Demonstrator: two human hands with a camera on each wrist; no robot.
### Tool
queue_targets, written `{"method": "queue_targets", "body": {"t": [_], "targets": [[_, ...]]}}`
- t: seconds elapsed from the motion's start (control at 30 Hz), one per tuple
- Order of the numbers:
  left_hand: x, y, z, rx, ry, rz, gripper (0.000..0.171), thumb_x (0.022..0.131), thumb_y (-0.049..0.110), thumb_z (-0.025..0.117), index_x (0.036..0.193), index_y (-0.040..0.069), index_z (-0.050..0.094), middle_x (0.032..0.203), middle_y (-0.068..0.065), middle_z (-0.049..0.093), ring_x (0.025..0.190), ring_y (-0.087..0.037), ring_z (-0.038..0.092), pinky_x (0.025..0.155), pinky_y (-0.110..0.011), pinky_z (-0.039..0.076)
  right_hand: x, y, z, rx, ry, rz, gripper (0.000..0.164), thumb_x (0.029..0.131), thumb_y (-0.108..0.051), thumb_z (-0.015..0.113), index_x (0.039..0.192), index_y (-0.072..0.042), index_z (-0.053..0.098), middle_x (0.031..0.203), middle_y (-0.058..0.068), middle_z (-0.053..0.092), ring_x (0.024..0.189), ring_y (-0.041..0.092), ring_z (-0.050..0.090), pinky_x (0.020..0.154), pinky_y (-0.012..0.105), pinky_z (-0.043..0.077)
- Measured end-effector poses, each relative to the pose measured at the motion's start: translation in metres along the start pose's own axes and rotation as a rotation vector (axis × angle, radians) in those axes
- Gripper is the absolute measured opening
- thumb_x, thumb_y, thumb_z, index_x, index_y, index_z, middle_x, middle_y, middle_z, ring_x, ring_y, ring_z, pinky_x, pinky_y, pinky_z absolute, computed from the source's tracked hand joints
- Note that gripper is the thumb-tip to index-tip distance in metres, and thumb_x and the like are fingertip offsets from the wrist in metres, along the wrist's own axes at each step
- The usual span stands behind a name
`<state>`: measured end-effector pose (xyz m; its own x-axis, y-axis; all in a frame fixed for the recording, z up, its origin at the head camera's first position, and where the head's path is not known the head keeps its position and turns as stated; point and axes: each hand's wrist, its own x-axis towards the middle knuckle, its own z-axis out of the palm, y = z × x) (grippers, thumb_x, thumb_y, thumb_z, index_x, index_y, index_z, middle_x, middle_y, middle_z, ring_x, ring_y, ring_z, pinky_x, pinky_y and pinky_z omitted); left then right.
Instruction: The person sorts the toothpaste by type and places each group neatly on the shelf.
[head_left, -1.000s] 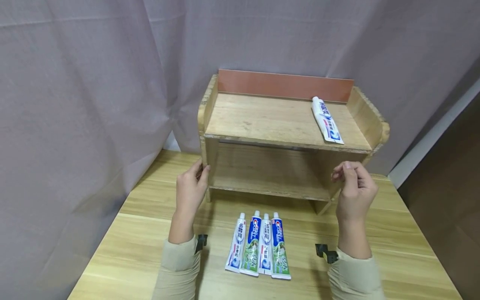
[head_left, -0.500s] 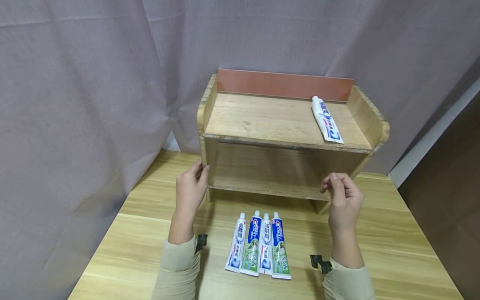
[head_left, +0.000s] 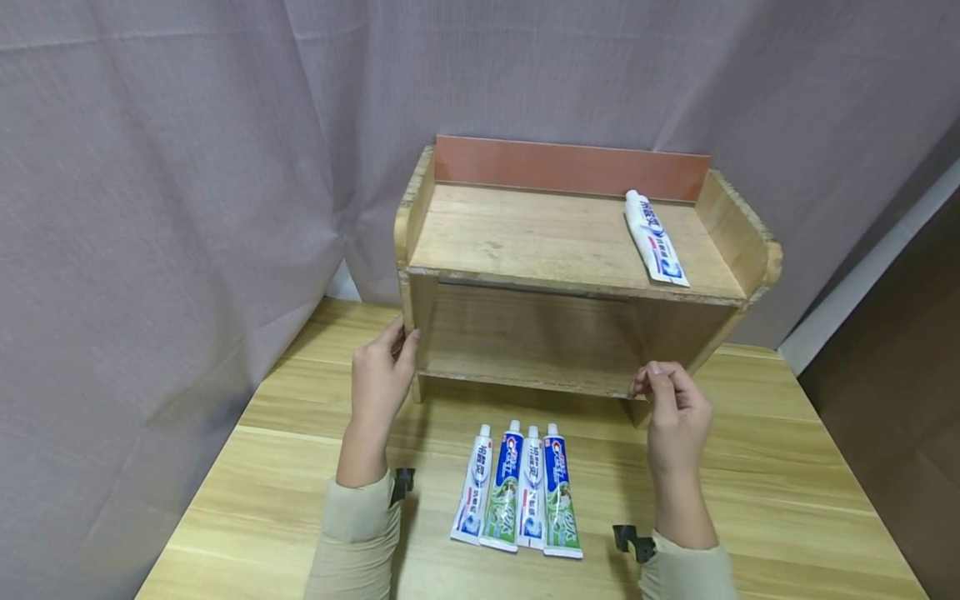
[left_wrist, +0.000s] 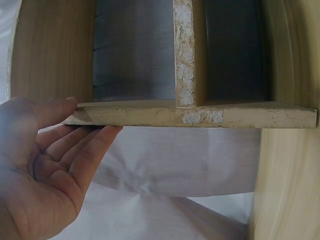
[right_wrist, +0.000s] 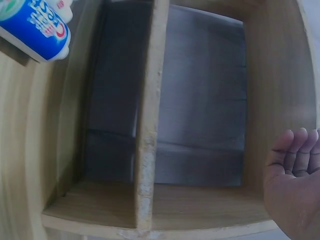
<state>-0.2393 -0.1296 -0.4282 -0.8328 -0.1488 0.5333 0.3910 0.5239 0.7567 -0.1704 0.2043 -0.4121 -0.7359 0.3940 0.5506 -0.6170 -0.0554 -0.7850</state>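
A small wooden shelf [head_left: 525, 242] stands on the table, with one white toothpaste tube [head_left: 656, 237] lying at the right of its top board. My left hand [head_left: 381, 371] pinches the front edge of the left side panel; in the left wrist view, the thumb is on one face of that panel [left_wrist: 150, 116] and the fingers are on the other. My right hand [head_left: 675, 412] hovers before the shelf's lower right corner, loosely curled around nothing. In front of the shelf, several toothpaste tubes lie side by side, white ones [head_left: 474, 487] alternating with blue-and-green ones [head_left: 504, 487], caps toward the shelf.
The wood-grain table [head_left: 780, 467] extends on both sides of the shelf. Grey cloth [head_left: 225, 208] hangs behind and at the left. A brown surface [head_left: 892, 358] rises along the right edge. The shelf's lower board [head_left: 525, 337] lies under the top one.
My right hand has moved left and down, toward the tubes on the table. The left hand keeps its hold on the panel, and the tubes have not moved.
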Motion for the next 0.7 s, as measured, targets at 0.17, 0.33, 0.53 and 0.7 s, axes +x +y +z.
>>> {"method": "queue_targets", "body": {"t": [0.17, 0.33, 0.53, 0.7], "targets": [[0.000, 0.001, -0.001, -0.001, 0.000, 0.003, 0.032, 0.100, 0.015, 0.065, 0.127, -0.002, 0.066, 0.113, -0.021, 0.071, 0.100, -0.031, 0.073, 0.082, -0.029, 0.063, -0.011, 0.006, 0.000, -0.001, -0.019, 0.057, 0.031, 0.102, 0.000, 0.053, 0.080, 0.021, 0.051, 0.074, 0.011, 0.062, 0.065, 0.018, 0.059, 0.061, 0.021, 0.058], [0.000, 0.000, -0.002, 0.002, -0.003, 0.005, 0.033, 0.100, 0.015, 0.065, 0.128, -0.003, 0.065, 0.113, -0.021, 0.071, 0.100, -0.031, 0.073, 0.081, -0.028, 0.063, -0.024, 0.017, -0.001, -0.030, -0.024, 0.088, 0.030, 0.102, 0.001, 0.053, 0.081, 0.023, 0.052, 0.075, 0.012, 0.063, 0.066, 0.018, 0.061, 0.063, 0.021, 0.059], [0.000, 0.000, -0.002, -0.005, -0.003, -0.001, 0.033, 0.100, 0.015, 0.065, 0.128, -0.003, 0.065, 0.113, -0.021, 0.071, 0.100, -0.031, 0.073, 0.082, -0.028, 0.063, -0.038, 0.029, -0.002, -0.157, -0.021, 0.163, 0.027, 0.102, 0.002, 0.053, 0.084, 0.021, 0.055, 0.077, 0.008, 0.065, 0.067, 0.017, 0.063, 0.067, 0.020, 0.061], [0.000, -0.001, -0.001, -0.015, -0.008, 0.004, 0.032, 0.099, 0.014, 0.066, 0.127, -0.002, 0.066, 0.113, -0.021, 0.071, 0.100, -0.031, 0.073, 0.082, -0.028, 0.063, -0.048, 0.035, -0.005, -0.214, -0.022, 0.237, 0.024, 0.101, 0.002, 0.054, 0.085, 0.020, 0.057, 0.076, 0.006, 0.065, 0.066, 0.015, 0.063, 0.065, 0.020, 0.060]]}}
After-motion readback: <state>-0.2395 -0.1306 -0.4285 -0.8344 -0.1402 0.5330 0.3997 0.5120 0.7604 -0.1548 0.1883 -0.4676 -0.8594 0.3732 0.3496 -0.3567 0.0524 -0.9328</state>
